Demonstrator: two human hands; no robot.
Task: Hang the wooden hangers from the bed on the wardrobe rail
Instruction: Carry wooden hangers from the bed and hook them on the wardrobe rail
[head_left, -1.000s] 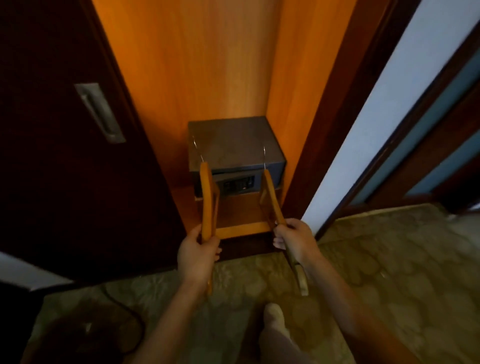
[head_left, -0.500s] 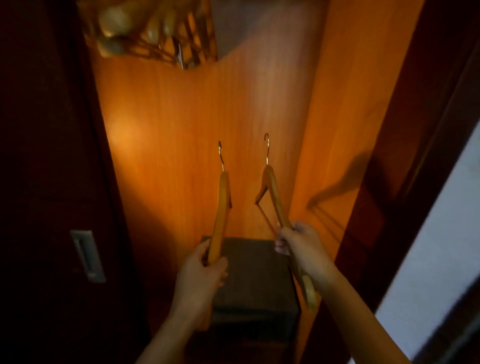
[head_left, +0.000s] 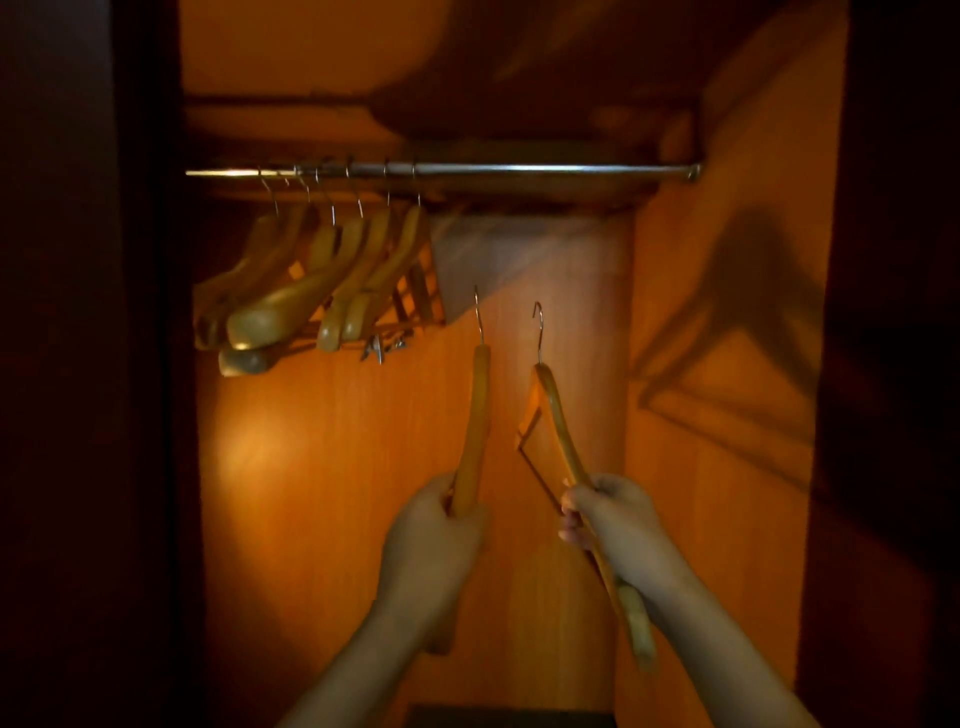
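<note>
My left hand (head_left: 434, 535) grips one wooden hanger (head_left: 475, 415) by its lower arm, held upright with its metal hook pointing up. My right hand (head_left: 615, 519) grips a second wooden hanger (head_left: 558, 421), also hook up and slightly tilted. Both hooks are well below the metal wardrobe rail (head_left: 519, 169), which runs across the top of the open wardrobe. Several wooden hangers (head_left: 322, 280) hang bunched on the rail's left part. The rail's right part is bare.
The wardrobe's orange back panel (head_left: 337, 467) and right side wall (head_left: 727, 364) close in the space. Dark door panels stand at the left (head_left: 78, 364) and right (head_left: 893, 364). The dark top of a safe (head_left: 509, 717) shows at the bottom edge.
My view has tilted up from the safe on the wardrobe floor to the rail. Both hands have raised their hangers higher inside the wardrobe, still gripping them.
</note>
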